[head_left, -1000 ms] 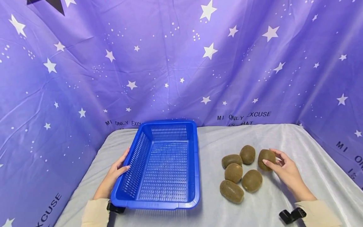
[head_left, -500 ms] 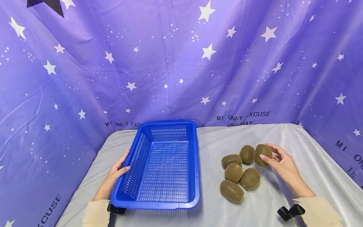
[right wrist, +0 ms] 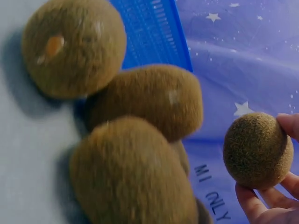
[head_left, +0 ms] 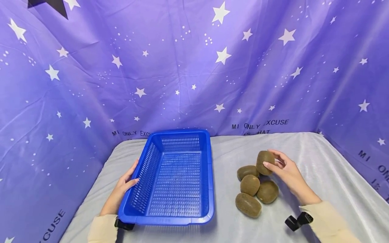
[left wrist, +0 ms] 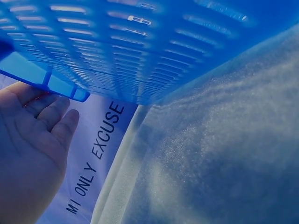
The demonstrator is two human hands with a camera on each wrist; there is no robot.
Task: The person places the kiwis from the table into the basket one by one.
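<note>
A brown fuzzy kiwi [head_left: 265,162] is held by my right hand [head_left: 288,173], thumb on its near side and fingers behind. In the right wrist view this kiwi [right wrist: 256,150] shows against the backdrop, raised above the table. Below it and to its left lie several other kiwis, among them a long one [head_left: 248,205] at the front and a rounder one [head_left: 267,191]. The held fruit covers the farthest kiwi in the head view. My left hand [head_left: 121,189] grips the left rim of a blue perforated plastic basket [head_left: 211,189], its thumb over the rim and its fingers outside.
A pale grey cloth [head_left: 307,158] covers the table. Purple star-printed fabric [head_left: 182,67] hangs behind and at both sides. The basket stands left of the kiwis, with its slotted floor [head_left: 176,182] bare.
My right hand has lifted its kiwi and carried it left, over the farthest one. The rounder kiwi near the front shifted slightly left. My left hand and the basket have stayed put.
</note>
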